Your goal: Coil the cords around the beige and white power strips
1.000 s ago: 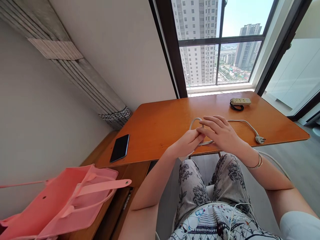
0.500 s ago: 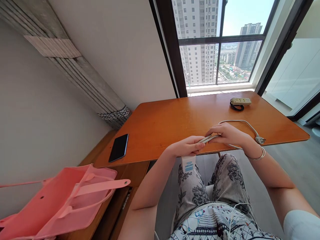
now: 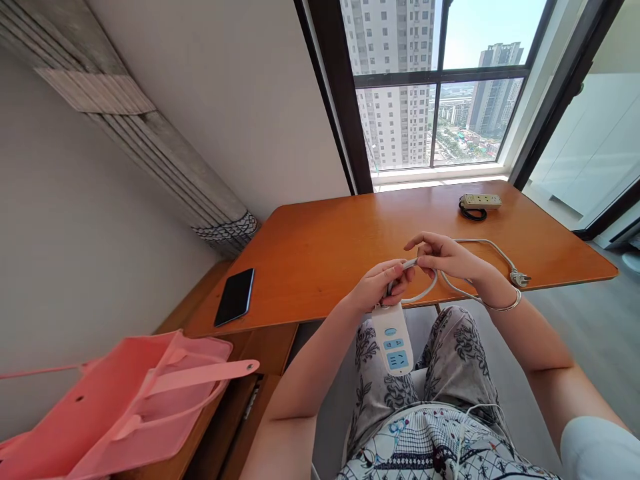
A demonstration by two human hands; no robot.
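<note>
I have the white power strip hanging just below the curled fingers of the left hand, its blue socket faces turned up towards me, over the patterned trousers and clear of the table. The left fingers are closed round the white cord near the strip's upper end; whether they also touch the casing, I can't tell. Just beyond them, the right hand pinches the same cord between thumb and fingertips, with one finger lifted off it. A short stretch of cord runs between the two grips, and a loop of it sags below the right fingers. Past that hand, farther to its right, the plug lies near the table's edge.

I judge the strip to be hard, smooth and fairly light, though with enough weight to swing while it hangs by its lead. The cord looks springy, bendable but likely to uncurl if the fingers slacken. For a steady hold I'd favour the casing's long sides; on the cord, I'd pinch several strands together and spare the joint where it enters the strip, which seems the weakest spot.
</note>
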